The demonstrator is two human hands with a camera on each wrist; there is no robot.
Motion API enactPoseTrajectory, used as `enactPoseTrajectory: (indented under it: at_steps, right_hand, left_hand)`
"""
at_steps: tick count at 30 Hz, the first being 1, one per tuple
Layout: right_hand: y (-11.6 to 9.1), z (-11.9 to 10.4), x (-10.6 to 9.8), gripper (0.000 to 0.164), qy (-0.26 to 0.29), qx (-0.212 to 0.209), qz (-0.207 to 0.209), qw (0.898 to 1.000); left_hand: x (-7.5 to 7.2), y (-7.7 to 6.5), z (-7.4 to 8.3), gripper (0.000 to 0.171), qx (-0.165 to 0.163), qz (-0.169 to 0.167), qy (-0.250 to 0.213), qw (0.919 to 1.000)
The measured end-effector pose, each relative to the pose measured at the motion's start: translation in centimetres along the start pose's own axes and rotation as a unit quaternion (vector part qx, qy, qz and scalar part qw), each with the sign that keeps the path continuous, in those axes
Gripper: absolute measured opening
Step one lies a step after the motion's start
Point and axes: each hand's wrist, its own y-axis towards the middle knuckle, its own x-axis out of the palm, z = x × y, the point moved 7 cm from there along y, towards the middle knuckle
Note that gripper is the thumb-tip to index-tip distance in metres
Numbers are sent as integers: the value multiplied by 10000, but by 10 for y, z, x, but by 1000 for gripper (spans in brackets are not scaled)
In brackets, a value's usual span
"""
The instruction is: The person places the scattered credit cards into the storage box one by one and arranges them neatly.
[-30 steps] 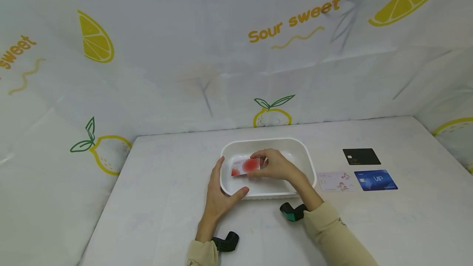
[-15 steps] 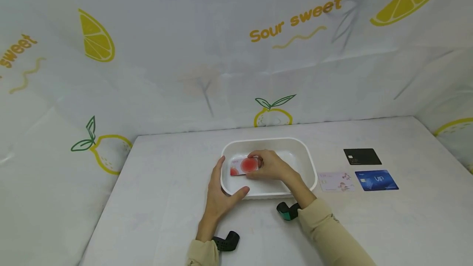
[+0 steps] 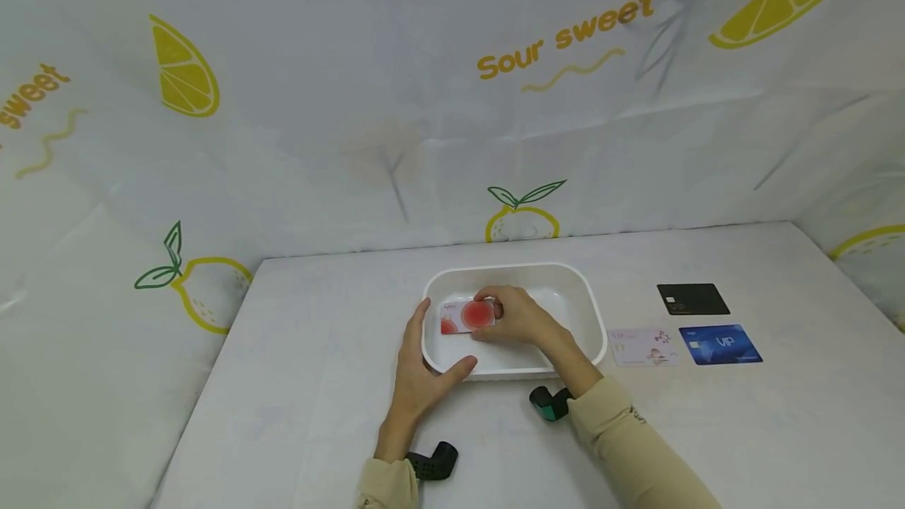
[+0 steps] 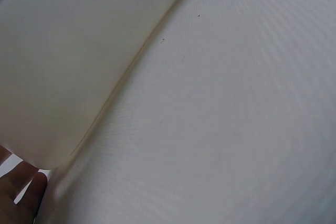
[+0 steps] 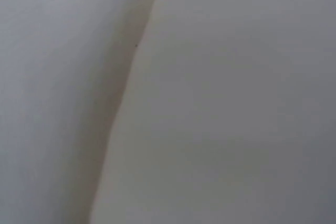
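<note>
A white plastic tray (image 3: pixel 523 364) stands on the table in the head view. At its left front corner my left hand (image 3: pixel 417 379) holds it, fingers along the left wall and thumb on the front rim. The left wrist view shows the tray's outer wall (image 4: pixel 79 66) with a few fingertips (image 4: pixel 34 190) at its corner. My right hand (image 3: pixel 519 320) reaches into the tray and pinches the right end of a pale card (image 3: pixel 456 316) with red circles. That card lies flat or nearly flat over the tray floor; I cannot tell if it touches. The right wrist view shows only blurred white surfaces.
Right of the tray lie a black card (image 3: pixel 693 299), a blue VIP card (image 3: pixel 721 345) and a pale pink VIP card (image 3: pixel 643 347), close to the tray's wall. A white cloth with lemon prints (image 3: pixel 523 222) hangs behind the white table (image 3: pixel 318 336).
My right hand and the card have shifted slightly to the left, and the card has levelled a little. The left hand and tray look unchanged.
</note>
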Motion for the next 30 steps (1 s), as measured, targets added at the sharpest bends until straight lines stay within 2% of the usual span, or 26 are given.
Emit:
enactPoseTrajectory:
  at_steps: [9,26,30]
  right_hand:
    - [0,1,2,50,-74,188,-30,9998]
    - [0,0,0,52,-55,40,-11,10000]
    - [0,1,1,51,-32,123,1,9999]
  left_hand:
    - [-1,1,0,106,-3,16,-16,10000]
    - [0,0,1,105,-16,-31,-32,10000]
    - [0,0,0,106,-21,-29,-12,10000]
